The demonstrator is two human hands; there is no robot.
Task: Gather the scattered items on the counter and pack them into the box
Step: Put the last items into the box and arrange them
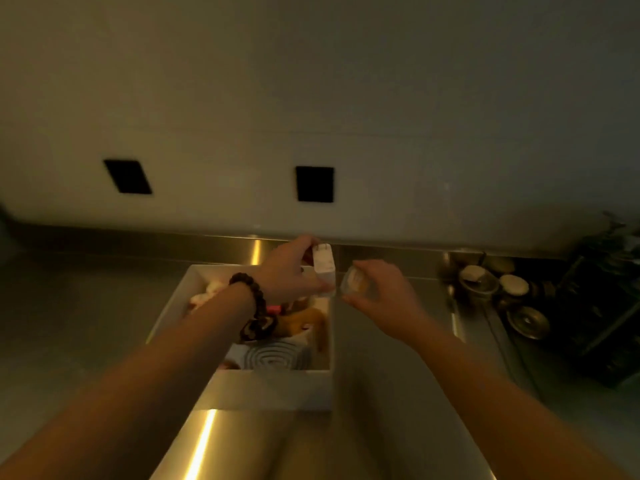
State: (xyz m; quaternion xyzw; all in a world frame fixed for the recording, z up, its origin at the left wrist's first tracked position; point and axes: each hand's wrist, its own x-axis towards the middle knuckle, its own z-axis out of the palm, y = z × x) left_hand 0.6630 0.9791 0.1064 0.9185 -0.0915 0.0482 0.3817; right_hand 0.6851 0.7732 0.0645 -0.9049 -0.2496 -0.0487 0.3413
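An open white box (pixel 273 389) sits on the steel counter (pixel 86 323) in front of me. Inside lie a grey disc with spiral grooves (pixel 273 356), something brown and soft (pixel 306 322) and pale items at the far left corner. My left hand (pixel 289 270), a dark bead bracelet on its wrist, holds a white plug adapter (pixel 323 266) above the box's far right corner. My right hand (pixel 381 289) holds a small clear jar with yellowish contents (pixel 353 280) just right of the box rim. The two held items nearly touch.
Several small metal cups and lidded tins (pixel 498 289) stand at the right, beside a dark rack (pixel 609 299). Two black wall sockets (pixel 314 184) sit in the backsplash above the counter. The light is dim and the picture is blurred.
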